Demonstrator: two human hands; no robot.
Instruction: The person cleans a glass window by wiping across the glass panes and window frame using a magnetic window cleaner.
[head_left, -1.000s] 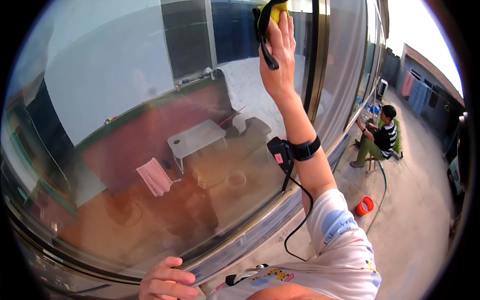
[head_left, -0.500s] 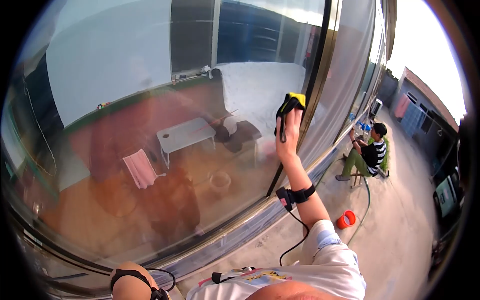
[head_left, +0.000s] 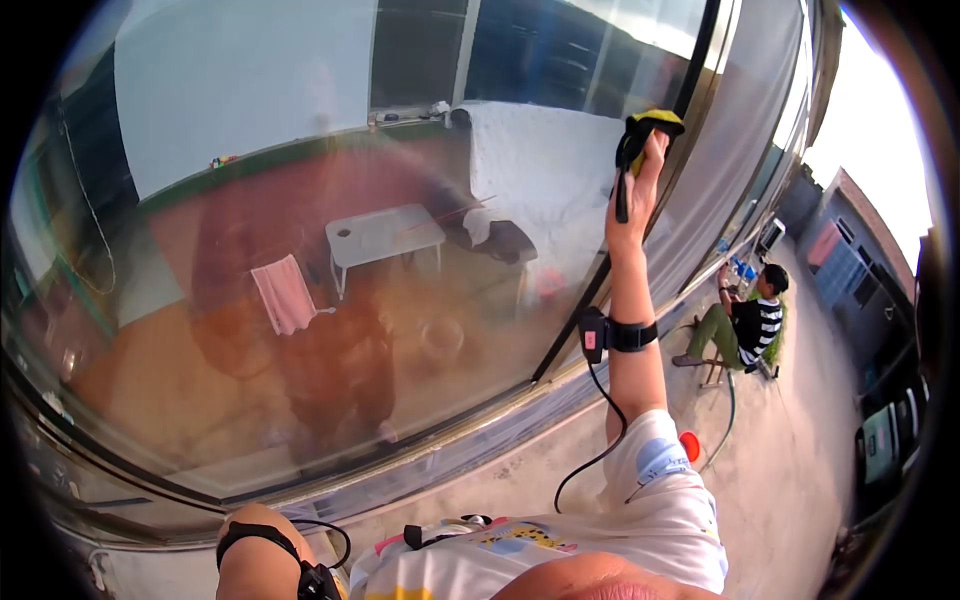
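Observation:
My right hand (head_left: pixel 636 205) is raised high and closed round a black and yellow cloth (head_left: pixel 652 126). The cloth lies against the large glass pane (head_left: pixel 480 340), beside its dark right-hand frame (head_left: pixel 600 275). A black strap with a small box (head_left: pixel 618 335) circles my right forearm, and a cable runs down from it. Of my left arm (head_left: pixel 258 560) only a bent part with a black band shows at the lower left. My left hand is out of sight.
Through the glass I see a small white table (head_left: pixel 385 232), a pink cloth (head_left: pixel 286 295) and a white-covered seat (head_left: pixel 545 150). To the right a person (head_left: pixel 745 320) sits on a low stool by the wall. A red bucket (head_left: pixel 690 446) and a hose (head_left: pixel 728 425) are on the ground.
My right hand has slid up along the frame edge with the cloth, and my arm is stretched straighter. The view has shifted, and my arm now covers more of the red bucket.

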